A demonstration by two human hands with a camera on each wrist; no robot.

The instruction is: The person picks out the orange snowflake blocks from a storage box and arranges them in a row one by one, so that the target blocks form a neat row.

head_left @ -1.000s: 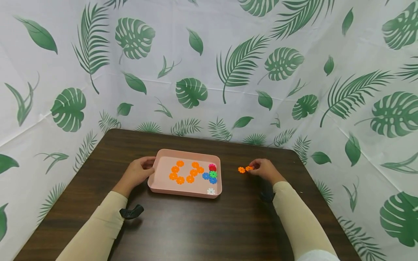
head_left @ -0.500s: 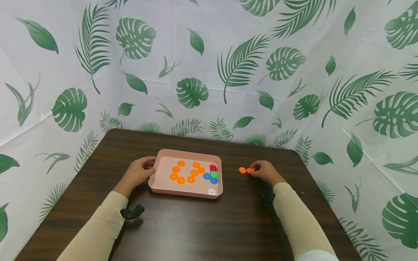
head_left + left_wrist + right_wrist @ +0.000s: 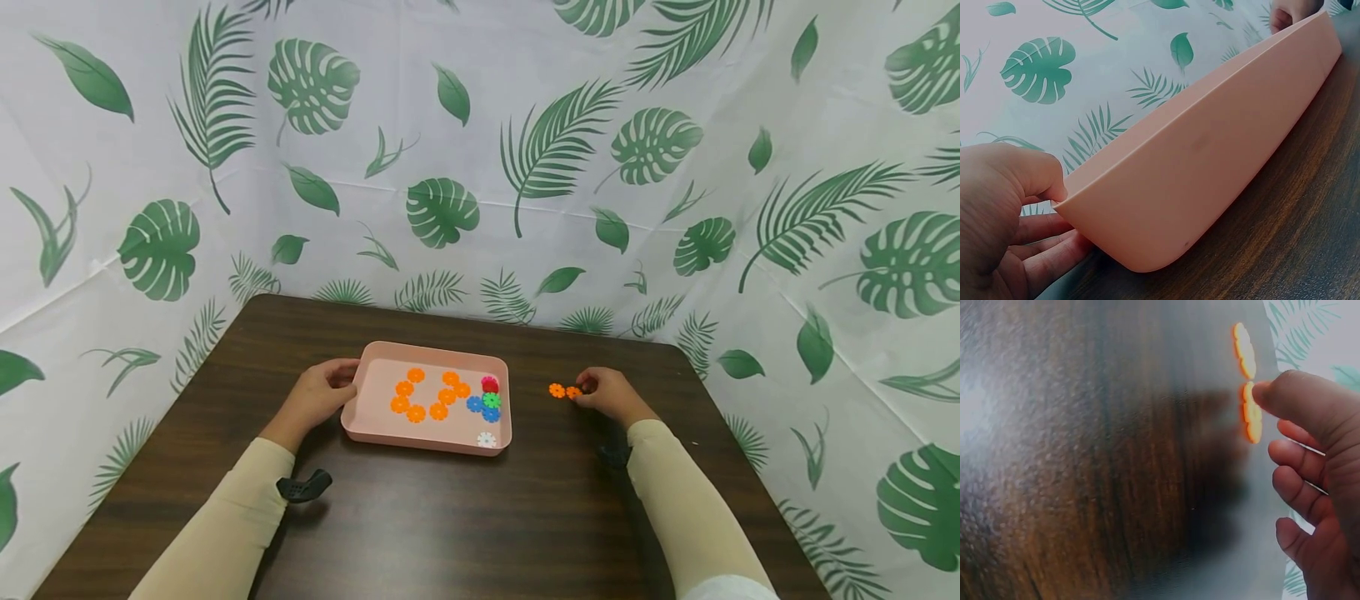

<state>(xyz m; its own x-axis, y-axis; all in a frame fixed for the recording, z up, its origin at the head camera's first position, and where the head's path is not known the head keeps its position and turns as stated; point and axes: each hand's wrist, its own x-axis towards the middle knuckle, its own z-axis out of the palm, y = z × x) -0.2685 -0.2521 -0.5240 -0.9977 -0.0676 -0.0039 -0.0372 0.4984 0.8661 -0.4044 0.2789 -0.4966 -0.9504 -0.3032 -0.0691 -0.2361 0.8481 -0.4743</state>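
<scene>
In the head view, my left hand (image 3: 317, 398) holds the left end of a shallow pink tray (image 3: 420, 439). The left wrist view shows its thumb hooked over the tray's rim (image 3: 1107, 172) and the other fingers outside against the wall. To the right of the tray, two orange flower-shaped plastic discs lie side by side on the table: a left disc (image 3: 557, 390) and a right disc (image 3: 573, 392). My right hand (image 3: 613, 395) is at the right disc. In the right wrist view its thumb tip (image 3: 1264, 394) touches that disc's edge (image 3: 1251, 415), other fingers loosely bent; the index finger is mostly hidden.
Inside the tray lie several orange discs (image 3: 416, 413), a red and pink pair (image 3: 490, 386), a green disc (image 3: 491, 401), blue discs (image 3: 475, 404) and a white disc (image 3: 487, 439). The dark wooden table (image 3: 450, 525) ends at a leaf-patterned cloth (image 3: 442, 275) behind.
My right thumb and index finger have spread apart around the right orange disc, which now shows more fully beside the other. My left hand and the tray stay in place.
</scene>
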